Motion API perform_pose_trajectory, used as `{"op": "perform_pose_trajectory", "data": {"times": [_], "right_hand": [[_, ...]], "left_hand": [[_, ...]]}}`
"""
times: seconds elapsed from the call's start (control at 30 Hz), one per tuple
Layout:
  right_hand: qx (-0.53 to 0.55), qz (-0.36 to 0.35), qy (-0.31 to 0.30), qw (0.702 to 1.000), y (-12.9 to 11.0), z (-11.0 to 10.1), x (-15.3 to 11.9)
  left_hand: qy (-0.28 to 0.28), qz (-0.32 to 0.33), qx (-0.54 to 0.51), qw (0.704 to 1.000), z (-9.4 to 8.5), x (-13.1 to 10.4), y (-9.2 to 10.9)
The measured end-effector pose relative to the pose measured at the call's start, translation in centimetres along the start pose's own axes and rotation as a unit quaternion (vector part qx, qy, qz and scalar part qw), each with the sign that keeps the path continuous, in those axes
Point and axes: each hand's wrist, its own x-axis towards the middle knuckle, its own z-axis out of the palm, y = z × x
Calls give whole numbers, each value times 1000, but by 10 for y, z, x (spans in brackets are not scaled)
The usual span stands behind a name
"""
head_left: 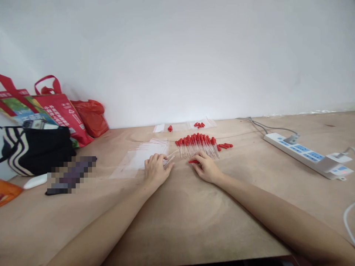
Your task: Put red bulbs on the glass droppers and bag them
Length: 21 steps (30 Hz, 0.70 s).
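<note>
My left hand [157, 169] holds a thin clear tube [169, 161] between thumb and fingers, beside a stack of clear plastic bags [151, 150]. A second thin tube lies near its fingertips. My right hand [205, 167] pinches a small red bulb [193, 161] over the table. Just beyond the hands is a row of clear droppers with red bulbs [197, 142], their bulbs pointing away from me. Several loose red bulbs [225, 146] lie at the right end of the row.
Behind the row lie clear bags [211, 122] with more red bulbs [199, 125]. A white power strip [302, 150] with cables is at right. Shopping bags [59, 114], a black striped bag [41, 149] and a blurred dark object [73, 175] are on the left of the table [172, 229].
</note>
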Motion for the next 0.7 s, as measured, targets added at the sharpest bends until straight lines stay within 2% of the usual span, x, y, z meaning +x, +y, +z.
{"op": "perform_pose_trajectory", "data": {"times": [0.23,0.33,0.43,0.57,0.7], "right_hand": [[-1,-4,8,1000,2,1,0],[1,4,14,1000,1,1,0],[19,5,28,999,-2,0,0],[45,-14,42,998,-8,-3,0],[61,-38,41,997,-12,-6,-2]], "left_hand": [[-37,18,23,999,7,11,2],[-31,36,27,998,6,8,3],[-5,76,-34,997,2,1,5],[23,160,-170,972,-3,-7,13],[33,175,-224,958,-3,-8,19]]}}
